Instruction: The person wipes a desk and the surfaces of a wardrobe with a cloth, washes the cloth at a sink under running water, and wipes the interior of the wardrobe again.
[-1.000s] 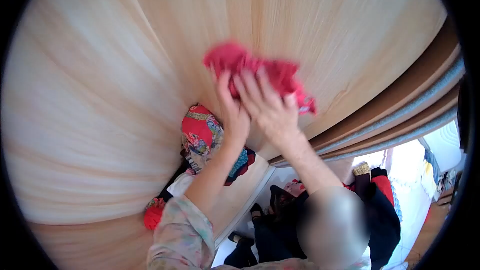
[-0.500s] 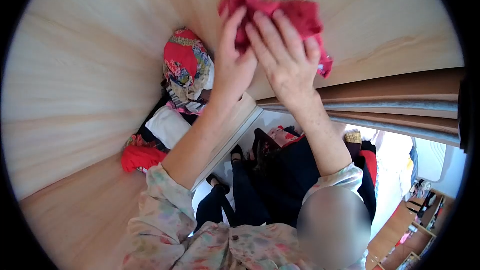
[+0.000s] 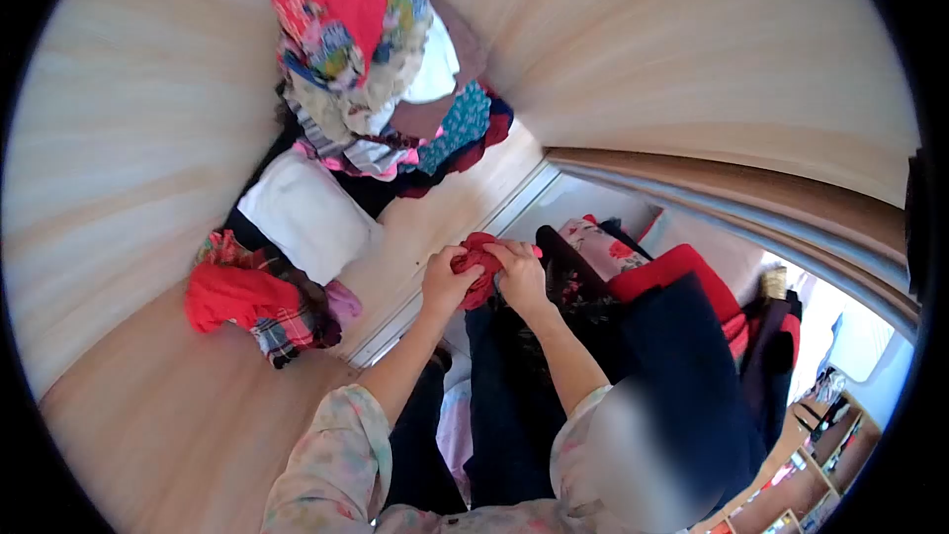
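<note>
A bunched red cloth [image 3: 479, 265] is held between my two hands, in front of my legs. My left hand [image 3: 448, 279] grips its left side with curled fingers. From the right, my right hand [image 3: 521, 275] pinches the same cloth. To the left lies a folded white cloth [image 3: 308, 218] on dark fabric. Just right of my right hand is dark flower-patterned clothing [image 3: 568, 287].
A tall pile of clothes topped by a red floral garment [image 3: 331, 5] stands in the cabinet corner. Red and plaid clothes [image 3: 237, 297] lie at left. Wooden panels [image 3: 633, 49] surround the space. A navy garment [image 3: 677, 376] hangs low at right.
Both hands have come down from the wooden panel with the red cloth, which is now bunched tighter between them. The view has tilted downward, showing more of the clothes pile.
</note>
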The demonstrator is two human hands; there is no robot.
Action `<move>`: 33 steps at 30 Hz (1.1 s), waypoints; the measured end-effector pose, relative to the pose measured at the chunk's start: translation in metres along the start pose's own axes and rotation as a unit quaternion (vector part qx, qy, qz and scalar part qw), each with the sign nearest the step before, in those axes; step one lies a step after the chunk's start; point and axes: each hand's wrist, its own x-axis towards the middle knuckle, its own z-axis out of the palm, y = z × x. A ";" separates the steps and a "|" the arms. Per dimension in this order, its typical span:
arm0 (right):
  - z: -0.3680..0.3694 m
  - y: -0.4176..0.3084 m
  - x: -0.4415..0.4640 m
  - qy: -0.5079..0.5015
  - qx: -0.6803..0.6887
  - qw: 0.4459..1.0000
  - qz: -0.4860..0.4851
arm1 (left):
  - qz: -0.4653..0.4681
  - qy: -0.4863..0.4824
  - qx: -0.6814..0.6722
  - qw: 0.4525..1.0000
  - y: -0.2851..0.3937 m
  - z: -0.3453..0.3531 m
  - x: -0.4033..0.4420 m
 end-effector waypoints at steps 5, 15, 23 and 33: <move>0.051 0.091 0.018 0.058 -0.060 0.996 0.008 | 0.160 0.067 -0.006 0.985 -0.016 0.061 0.052; 0.190 0.186 0.041 0.111 -0.152 0.982 0.028 | 0.230 0.023 0.160 0.960 -0.135 0.129 0.112; 0.330 0.022 -0.108 -0.061 -0.030 0.990 0.126 | 0.147 0.037 0.253 0.956 -0.312 -0.007 -0.044; 0.333 -0.009 -0.131 -0.080 0.116 0.989 0.045 | 0.043 0.168 0.235 0.956 -0.262 -0.047 -0.089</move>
